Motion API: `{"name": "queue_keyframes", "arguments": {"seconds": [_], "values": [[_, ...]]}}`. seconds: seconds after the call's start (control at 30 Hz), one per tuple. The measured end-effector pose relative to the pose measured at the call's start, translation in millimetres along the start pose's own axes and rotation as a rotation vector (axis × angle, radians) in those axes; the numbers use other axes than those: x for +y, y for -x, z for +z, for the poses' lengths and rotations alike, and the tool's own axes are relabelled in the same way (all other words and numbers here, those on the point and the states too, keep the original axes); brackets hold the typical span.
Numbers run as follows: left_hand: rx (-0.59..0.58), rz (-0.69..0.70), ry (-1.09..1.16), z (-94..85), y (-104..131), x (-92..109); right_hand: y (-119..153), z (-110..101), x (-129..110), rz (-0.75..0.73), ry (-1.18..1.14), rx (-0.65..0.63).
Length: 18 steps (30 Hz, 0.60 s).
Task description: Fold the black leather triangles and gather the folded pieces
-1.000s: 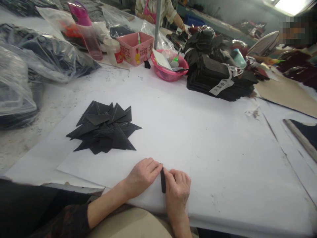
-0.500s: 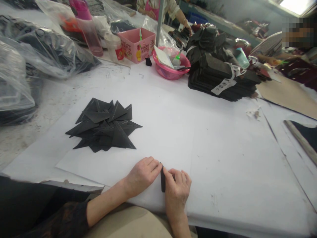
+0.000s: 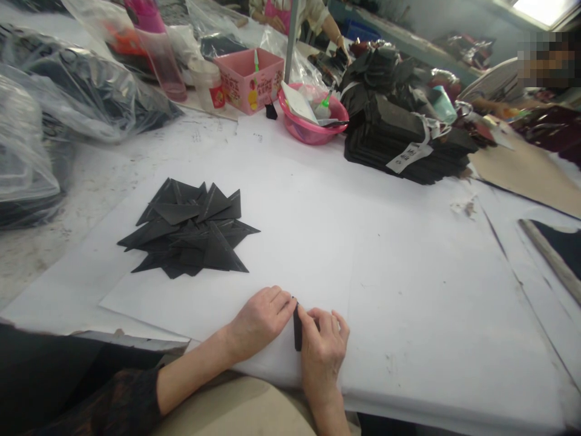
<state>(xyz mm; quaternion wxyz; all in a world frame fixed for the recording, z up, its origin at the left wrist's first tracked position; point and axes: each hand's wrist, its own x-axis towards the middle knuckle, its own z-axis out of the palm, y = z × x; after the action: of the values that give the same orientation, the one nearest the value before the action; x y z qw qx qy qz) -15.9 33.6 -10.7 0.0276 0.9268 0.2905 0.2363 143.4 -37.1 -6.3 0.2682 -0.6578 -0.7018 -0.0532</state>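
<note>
A small black folded piece (image 3: 298, 330) lies at the near edge of the white-papered table, its right part covered by fingers. My left hand (image 3: 265, 315) pinches the far tip of this piece. My right hand (image 3: 324, 339) is closed on its right side, with the thumb along the folded edge. Whether the piece is leather or cloth I cannot make out. To the left, a loose heap of flat, pointed black pieces (image 3: 190, 233) rests on the paper, apart from both hands.
Plastic-wrapped bundles (image 3: 91, 91) cover the left side. At the back stand a pink bottle (image 3: 158, 54), a jar (image 3: 206, 85), a pink box (image 3: 249, 82) and a pink basin (image 3: 313, 130). A tied stack of black pieces (image 3: 385, 136) sits right of them. A co-worker's arm (image 3: 333, 33) shows behind.
Both hands keep nearly the same hold on the black piece. The whole view has shifted very slightly; the heap lies unchanged.
</note>
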Motion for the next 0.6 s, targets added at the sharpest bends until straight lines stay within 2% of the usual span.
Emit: {"name": "queue_keyframes", "arguments": {"seconds": [0.3, 0.47, 0.6], "values": [[-0.007, 0.002, -0.031, -3.5, -3, -1, -1, 1, 0, 0.024, -0.005, -0.007], [-0.044, 0.038, -0.089, -9.9, -3, -15, -10, 11, -9, 0.061, -0.038, 0.005], [-0.042, 0.142, -0.069, -10.4, -3, -27, -15, 19, -14, 0.075, -0.043, 0.02]]}}
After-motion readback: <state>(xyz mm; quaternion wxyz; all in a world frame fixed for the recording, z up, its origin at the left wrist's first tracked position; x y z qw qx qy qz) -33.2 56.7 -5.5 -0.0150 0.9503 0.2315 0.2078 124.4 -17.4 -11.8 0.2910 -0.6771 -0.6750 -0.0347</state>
